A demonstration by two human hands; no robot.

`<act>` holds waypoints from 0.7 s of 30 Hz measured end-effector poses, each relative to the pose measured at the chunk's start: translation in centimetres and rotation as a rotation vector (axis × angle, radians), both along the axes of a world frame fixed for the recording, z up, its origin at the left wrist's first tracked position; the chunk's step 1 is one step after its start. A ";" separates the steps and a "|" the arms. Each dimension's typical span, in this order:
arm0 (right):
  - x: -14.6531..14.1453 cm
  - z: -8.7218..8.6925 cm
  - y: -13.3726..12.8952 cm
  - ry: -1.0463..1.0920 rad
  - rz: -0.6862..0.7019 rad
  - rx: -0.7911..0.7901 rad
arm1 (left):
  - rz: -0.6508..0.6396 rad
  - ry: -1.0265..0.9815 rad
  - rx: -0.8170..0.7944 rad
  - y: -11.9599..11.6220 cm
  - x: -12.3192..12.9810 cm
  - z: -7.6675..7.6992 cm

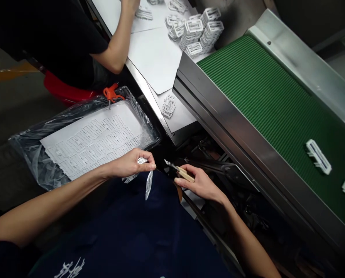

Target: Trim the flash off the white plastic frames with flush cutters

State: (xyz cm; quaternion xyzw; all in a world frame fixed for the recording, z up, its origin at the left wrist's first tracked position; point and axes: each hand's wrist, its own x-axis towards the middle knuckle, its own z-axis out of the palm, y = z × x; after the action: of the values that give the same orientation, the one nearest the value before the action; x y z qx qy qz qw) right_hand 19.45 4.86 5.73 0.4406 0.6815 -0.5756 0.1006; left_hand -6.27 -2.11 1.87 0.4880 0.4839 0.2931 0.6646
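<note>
My left hand (131, 164) is closed around a white moulded plastic frame piece (148, 185), whose strip hangs down below my fingers. My right hand (200, 182) pinches a small knife with a wooden handle (185, 173), its metal blade (169, 164) pointing left toward the white piece. The blade and the piece are close but apart. Nearest my left forearm lies a white sheet of similar moulded pieces (94, 143) on clear plastic film (36, 154). Part of the piece is hidden inside my left fist.
A green ribbed conveyor belt (276, 116) in a steel frame (233, 127) runs to the right, carrying white frames (318, 156). A co-worker's arm (114, 46) reaches over a steel-edged table (158, 58) holding stacked white frames (201, 33). An orange clamp (112, 93) grips the film.
</note>
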 end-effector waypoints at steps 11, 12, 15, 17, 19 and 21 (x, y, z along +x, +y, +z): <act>-1.6 3.9 0.0 -0.232 0.381 0.459 | -0.083 0.036 -0.009 0.8 0.7 0.3; -1.7 4.1 0.1 -0.242 0.392 0.465 | -0.087 0.038 -0.012 0.9 0.7 0.3; -2.0 4.5 0.2 -0.273 0.427 0.478 | -0.096 0.035 -0.012 1.2 0.8 0.4; -2.2 4.7 0.3 -0.293 0.450 0.487 | -0.100 0.037 -0.019 1.4 0.9 0.6; -2.3 4.9 0.3 -0.309 0.465 0.493 | -0.105 0.041 -0.031 1.5 0.9 0.7; -2.3 4.9 0.3 -0.320 0.469 0.490 | -0.112 0.044 -0.035 1.6 0.9 0.8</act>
State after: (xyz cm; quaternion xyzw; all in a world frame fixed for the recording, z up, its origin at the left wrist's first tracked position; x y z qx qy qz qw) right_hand 17.16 5.15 10.67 0.3677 0.8572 -0.2806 0.2264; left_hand -5.41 -0.52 2.66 0.5090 0.4755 0.2357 0.6777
